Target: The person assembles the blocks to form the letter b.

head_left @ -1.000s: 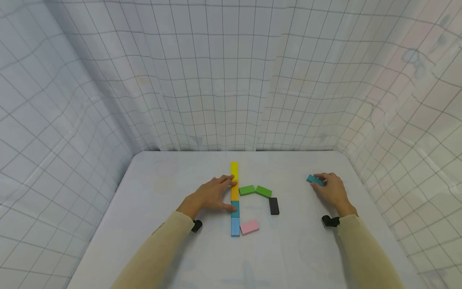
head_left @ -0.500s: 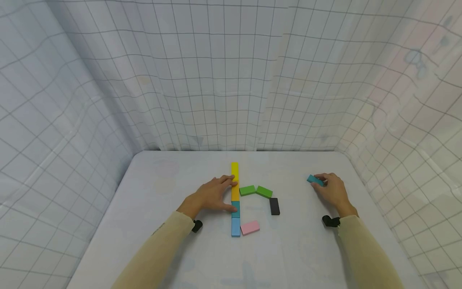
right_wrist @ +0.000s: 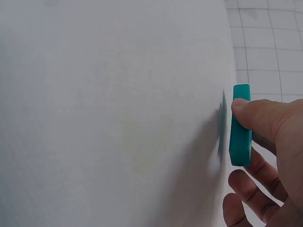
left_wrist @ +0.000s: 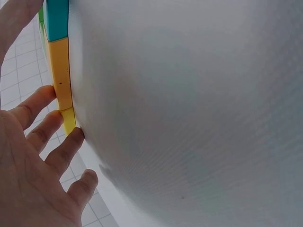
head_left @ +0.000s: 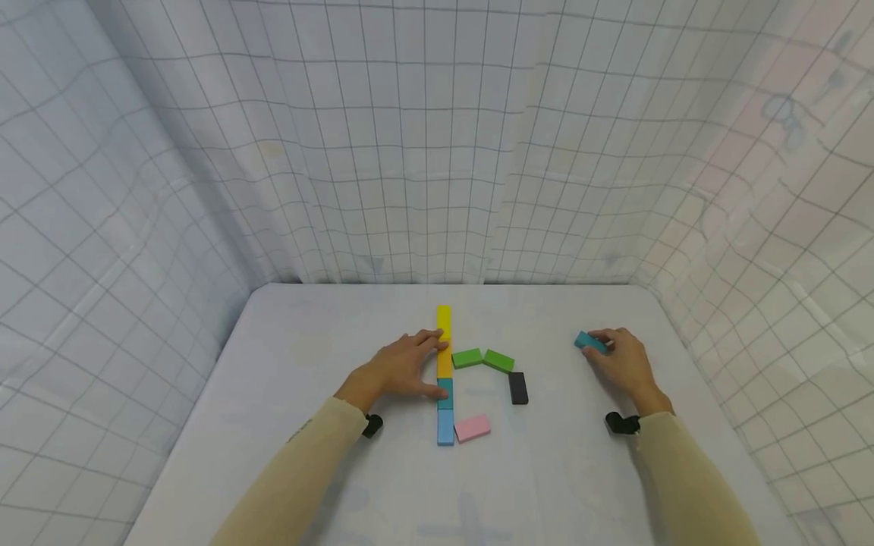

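Observation:
On the white table a straight column of domino-like blocks runs away from me: yellow [head_left: 444,317], orange [head_left: 444,368], teal [head_left: 446,404] and light blue [head_left: 445,429]. My left hand [head_left: 399,369] lies along its left side with fingers spread. Its fingertips touch the yellow and orange blocks, and the thumb is on the teal one. Far to the right, my right hand [head_left: 623,365] pinches another teal block [right_wrist: 240,139] between thumb and fingers. In the right wrist view this block is just off the tabletop, its shadow [right_wrist: 221,127] apart from it.
Two green blocks [head_left: 467,359] curve off the column's right side toward a black block [head_left: 519,388]. A pink block [head_left: 473,428] sits slanted beside the light blue one. White grid-patterned curtains [head_left: 437,152] enclose the table at the back and sides.
My right hand has shifted slightly left with the teal block in its grip. The left hand and the blocks on the table have stayed in place.

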Demonstrator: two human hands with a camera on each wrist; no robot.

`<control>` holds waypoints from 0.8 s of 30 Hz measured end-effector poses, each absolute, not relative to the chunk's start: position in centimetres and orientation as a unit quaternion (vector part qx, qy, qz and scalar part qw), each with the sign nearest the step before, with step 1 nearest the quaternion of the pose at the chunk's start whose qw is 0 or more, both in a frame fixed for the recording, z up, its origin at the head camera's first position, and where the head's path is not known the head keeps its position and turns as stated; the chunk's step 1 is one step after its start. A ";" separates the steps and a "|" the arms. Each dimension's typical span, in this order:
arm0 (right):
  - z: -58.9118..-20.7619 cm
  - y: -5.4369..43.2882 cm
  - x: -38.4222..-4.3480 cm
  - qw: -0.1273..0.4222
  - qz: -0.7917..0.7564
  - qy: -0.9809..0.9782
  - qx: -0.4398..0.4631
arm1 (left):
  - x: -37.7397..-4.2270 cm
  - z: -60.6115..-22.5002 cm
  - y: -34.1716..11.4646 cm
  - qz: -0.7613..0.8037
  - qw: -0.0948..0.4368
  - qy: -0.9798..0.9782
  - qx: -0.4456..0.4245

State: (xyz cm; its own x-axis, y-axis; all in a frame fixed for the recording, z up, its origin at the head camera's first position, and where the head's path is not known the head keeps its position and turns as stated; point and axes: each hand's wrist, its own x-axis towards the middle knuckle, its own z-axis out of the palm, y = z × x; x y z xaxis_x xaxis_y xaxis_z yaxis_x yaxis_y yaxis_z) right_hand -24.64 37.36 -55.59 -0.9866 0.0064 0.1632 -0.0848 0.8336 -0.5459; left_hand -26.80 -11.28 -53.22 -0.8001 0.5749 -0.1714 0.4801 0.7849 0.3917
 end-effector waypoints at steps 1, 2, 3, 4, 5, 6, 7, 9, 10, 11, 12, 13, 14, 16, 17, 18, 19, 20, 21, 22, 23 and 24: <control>-55.4 37.2 -24.5 0.080 0.291 -0.953 0.022 | -26.8 -53.2 -11.3 0.166 0.143 0.934 0.283; -55.3 37.0 -24.4 0.080 0.293 -0.953 0.024 | -26.8 -53.2 -11.3 0.167 0.142 0.933 0.284; -55.2 36.8 -24.3 0.082 0.294 -0.952 0.028 | -26.9 -53.3 -11.3 0.166 0.142 0.934 0.284; -55.0 36.6 -24.3 0.084 0.295 -0.951 0.033 | -26.9 -53.3 -11.3 0.164 0.142 0.934 0.283; -54.9 36.4 -24.2 0.085 0.296 -0.951 0.037 | -26.9 -53.3 -11.3 0.163 0.142 0.935 0.282; -54.7 36.2 -24.1 0.087 0.297 -0.950 0.041 | -26.9 -53.3 -11.2 0.164 0.141 0.935 0.282; -54.6 36.0 -24.1 0.087 0.297 -0.950 0.046 | -26.9 -53.3 -11.2 0.165 0.141 0.935 0.281; -54.5 35.6 -24.0 0.086 0.295 -0.950 0.051 | -26.9 -53.3 -11.2 0.166 0.141 0.935 0.281; -54.4 35.4 -23.9 0.086 0.294 -0.950 0.053 | -26.9 -53.3 -11.2 0.168 0.141 0.934 0.282; -54.4 35.3 -23.8 0.085 0.293 -0.951 0.054 | -26.9 -53.3 -11.2 0.170 0.142 0.933 0.283; -54.3 35.1 -23.7 0.084 0.291 -0.952 0.055 | -26.9 -53.3 -11.2 0.171 0.142 0.933 0.285; -54.2 35.0 -23.6 0.083 0.288 -0.952 0.056 | -26.9 -53.2 -11.2 0.172 0.143 0.932 0.285; -54.2 34.8 -23.5 0.083 0.286 -0.953 0.058 | -26.9 -53.2 -11.2 0.172 0.143 0.932 0.286; -54.0 34.5 -23.3 0.082 0.281 -0.954 0.059 | -26.9 -53.2 -11.2 0.173 0.144 0.931 0.287; -53.9 34.3 -23.2 0.081 0.279 -0.955 0.061 | -26.8 -53.1 -11.2 0.173 0.144 0.931 0.287; -53.8 34.1 -23.1 0.079 0.276 -0.956 0.062 | -26.8 -53.1 -11.2 0.172 0.144 0.931 0.287; -53.7 34.0 -22.9 0.078 0.273 -0.957 0.064 | -26.8 -53.1 -11.2 0.172 0.144 0.931 0.288; -53.6 33.8 -22.8 0.077 0.271 -0.957 0.065 | -26.8 -53.0 -11.2 0.172 0.143 0.931 0.288; -53.5 33.6 -22.7 0.076 0.268 -0.958 0.066 | -26.8 -53.0 -11.2 0.172 0.142 0.931 0.289; -53.4 33.4 -22.6 0.076 0.266 -0.959 0.068 | -26.8 -53.0 -11.2 0.172 0.141 0.931 0.289; -53.4 33.3 -22.5 0.076 0.264 -0.959 0.072 | -26.8 -53.0 -11.2 0.173 0.141 0.931 0.290; -53.3 33.1 -22.4 0.076 0.262 -0.959 0.075 | -26.8 -53.0 -11.2 0.173 0.140 0.930 0.292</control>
